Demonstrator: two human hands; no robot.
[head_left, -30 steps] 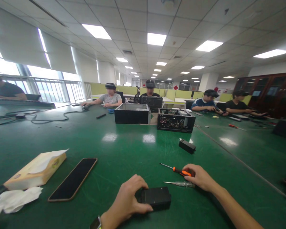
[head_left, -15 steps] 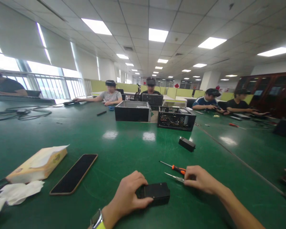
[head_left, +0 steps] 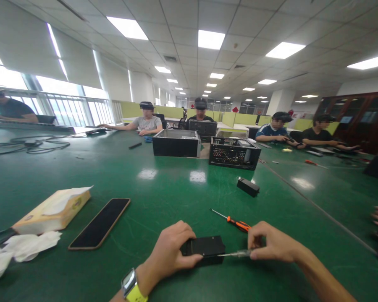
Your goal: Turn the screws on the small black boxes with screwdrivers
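"Green table (head_left: 164, 197), lower half of the frame; computer cases (head_left: 176, 144) stand near its centre. How are the hands disposed?"

"Both lie at lower centre. The left hand (head_left: 174, 247) grips the left end of a black box (head_left: 212, 243), thumb along the near side, fingers over the far side. The right hand (head_left: 272, 244) is closed on the handle of a clear screwdriver (head_left: 242, 253)."

"What distinguishes this stage from the preceding half second?"

"Position of the blade. Earlier, its tip is clear of the box, pointing to the upper left; now the shaft lies nearly level and the tip appears to meet the box's near edge, toward the right end. The left hand's hold is unchanged."

"Its significance?"

"Judged by that contact, the work passes from taking up the tool to applying it. Whether the tip has entered a seam cannot be told. Note also the orange screwdriver (head_left: 236, 223), loose just beyond the right hand, and a black block (head_left: 248, 187), right of centre, untouched."
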